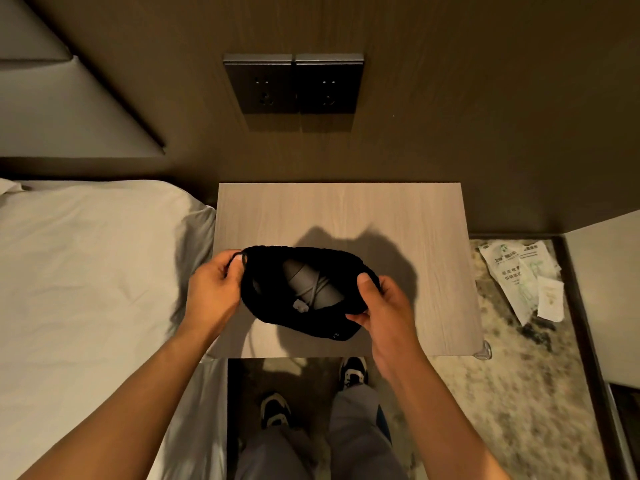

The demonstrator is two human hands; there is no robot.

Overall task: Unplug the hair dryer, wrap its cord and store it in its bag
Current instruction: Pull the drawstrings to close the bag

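A black drawstring bag [313,322] is held open above the front of the nightstand [346,209]. Inside it lies the grey hair dryer [304,278], with its grey cord wrapped around the body and the plug [300,305] showing near the bag's lower rim. My left hand [214,285] grips the bag's left edge and its drawstring loop. My right hand [384,303] pinches the right edge of the bag, thumb on top. Two dark wall sockets [294,84] sit on the wall above the nightstand, with nothing plugged in.
A bed with white sheets [86,271] lies to the left, touching the nightstand. Paper packets [523,275] lie on the patterned carpet at the right. My legs and shoes [353,372] stand below the nightstand's front edge.
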